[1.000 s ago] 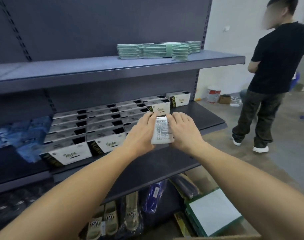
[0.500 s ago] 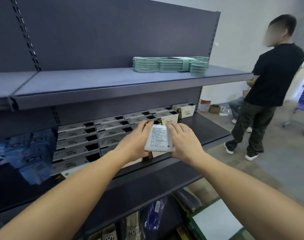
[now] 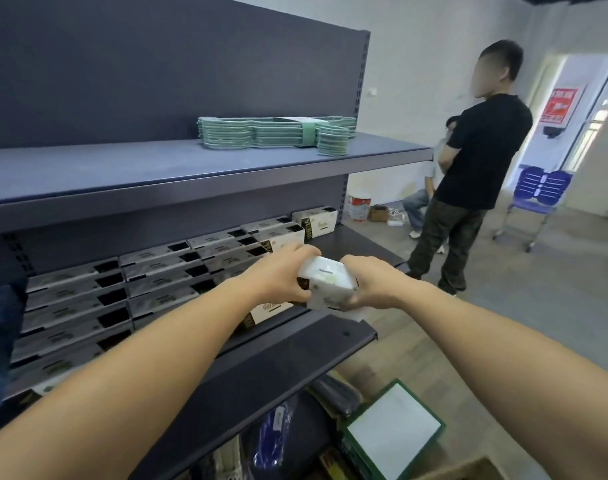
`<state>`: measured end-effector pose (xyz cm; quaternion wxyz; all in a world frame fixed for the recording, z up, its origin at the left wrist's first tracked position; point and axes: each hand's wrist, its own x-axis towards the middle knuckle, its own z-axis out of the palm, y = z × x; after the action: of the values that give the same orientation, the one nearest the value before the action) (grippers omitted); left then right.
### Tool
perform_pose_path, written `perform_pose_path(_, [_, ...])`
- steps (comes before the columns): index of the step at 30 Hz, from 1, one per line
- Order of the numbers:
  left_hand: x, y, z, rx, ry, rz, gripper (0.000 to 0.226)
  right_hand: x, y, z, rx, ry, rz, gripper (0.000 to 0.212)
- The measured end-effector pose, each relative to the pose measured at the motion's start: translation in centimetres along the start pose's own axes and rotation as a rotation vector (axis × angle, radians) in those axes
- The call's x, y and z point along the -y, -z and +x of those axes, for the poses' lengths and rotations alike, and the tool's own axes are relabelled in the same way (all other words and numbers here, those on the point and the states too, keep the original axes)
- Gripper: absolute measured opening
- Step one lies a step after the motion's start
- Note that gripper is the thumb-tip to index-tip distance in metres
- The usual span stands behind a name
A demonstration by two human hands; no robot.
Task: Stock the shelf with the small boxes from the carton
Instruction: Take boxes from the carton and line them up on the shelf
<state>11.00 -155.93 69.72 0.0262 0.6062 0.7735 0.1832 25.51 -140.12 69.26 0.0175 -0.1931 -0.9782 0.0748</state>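
**Both hands hold a white box at the shelf edge**

Left of the box (image 3: pixel 328 284), rows of like boxes (image 3: pixel 122 292) lie flat on the shelf (image 3: pixel 361 242), packed side by side and running back toward the rear panel. One of them, with a dark end and a white face, stands at the shelf's front lip just below and left of the box. A dark blue bundle sits at the far left end of the rows.

The left hand (image 3: pixel 278 275) grips the box on its left side, fingers curled over the top edge. The box is tilted, its white top face toward the camera, held just above the front of the shelf and touching both hands. The right hand (image 3: pixel 371 285) grips its right side, thumb on top and fingers wrapped underneath.

Above the box, an upper shelf carries a banded stack of green hangers (image 3: pixel 278 135). Right of the box and well apart, a person (image 3: pixel 475 168) in a black shirt stands on the floor. Below the box, at the bottom right, a corner of the carton (image 3: pixel 468 471) shows beside a green-edged white pack (image 3: pixel 392 431).
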Motion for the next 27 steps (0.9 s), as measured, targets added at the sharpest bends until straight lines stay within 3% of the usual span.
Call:
perform_pose_path(4, [0.0,-1.2,0.7,0.075,0.014,-0.024,0.075,-2.3,1.9,-0.5,0.141,0.035,0.156,0.063])
perform_pose_path(12, [0.0,-1.1,-0.1,0.029,0.08,-0.059,0.063,-1.5,1.2,-0.1,0.167,0.039,0.121,0.062])
perform_pose_path(17, [0.7,-0.3,-1.3,-0.053,0.131,-0.052,0.068,2.4,1.2,0.8,-0.048,0.062,-0.123,0.086])
perform_pose_path(20, [1.0,-0.1,-1.9,-0.124,0.172,-0.025,0.063,4.9,0.8,1.5,-0.162,0.104,-0.239,0.076])
perform_pose_path(27, [1.6,-0.7,-3.4,-0.16,0.242,-0.061,0.083,6.6,-0.8,1.7,-0.227,0.124,-0.236,0.065])
